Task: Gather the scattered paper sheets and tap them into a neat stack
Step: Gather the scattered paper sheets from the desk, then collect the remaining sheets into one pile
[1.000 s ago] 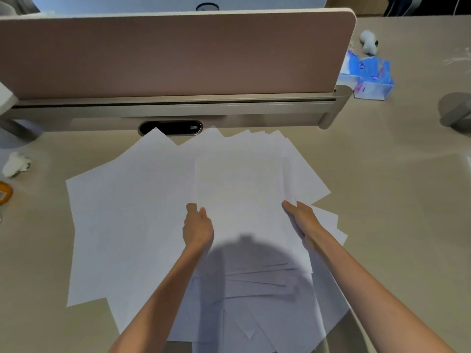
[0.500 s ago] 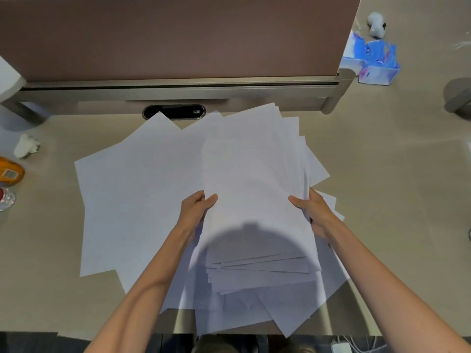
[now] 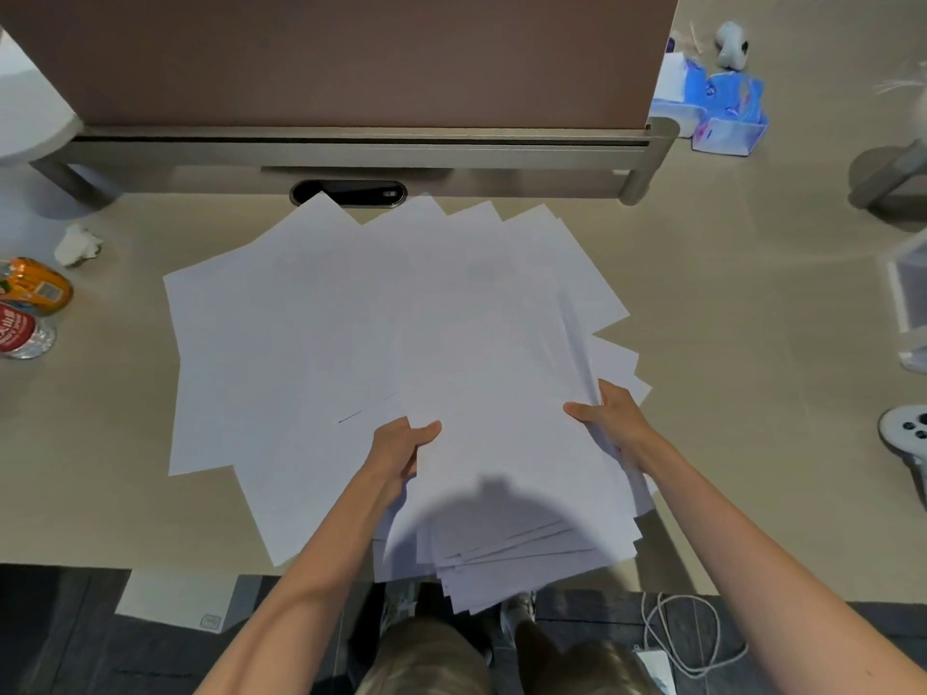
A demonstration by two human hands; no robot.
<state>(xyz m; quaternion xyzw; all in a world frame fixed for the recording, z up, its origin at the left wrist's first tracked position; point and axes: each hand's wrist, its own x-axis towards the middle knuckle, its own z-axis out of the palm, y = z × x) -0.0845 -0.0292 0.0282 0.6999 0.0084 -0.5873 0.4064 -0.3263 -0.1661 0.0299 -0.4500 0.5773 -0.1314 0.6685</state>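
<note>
A loose bundle of white paper sheets (image 3: 501,443) is held over the beige desk, its near edges fanned out past the desk's front edge. My left hand (image 3: 399,451) grips the bundle's left side, thumb on top. My right hand (image 3: 609,418) grips the right side, thumb on top and fingers underneath. More white sheets (image 3: 261,353) lie spread flat on the desk to the left and behind the bundle.
A brown partition (image 3: 351,57) on a grey rail (image 3: 351,148) closes the back. Bottles (image 3: 30,303) and a crumpled tissue (image 3: 75,245) lie at the left. A blue tissue pack (image 3: 727,112) sits at the back right, a white controller (image 3: 908,433) at the right edge.
Both hands have drawn the gathered sheets toward me, so the bundle now overhangs the front edge. The thumbs have closed over the top sheet.
</note>
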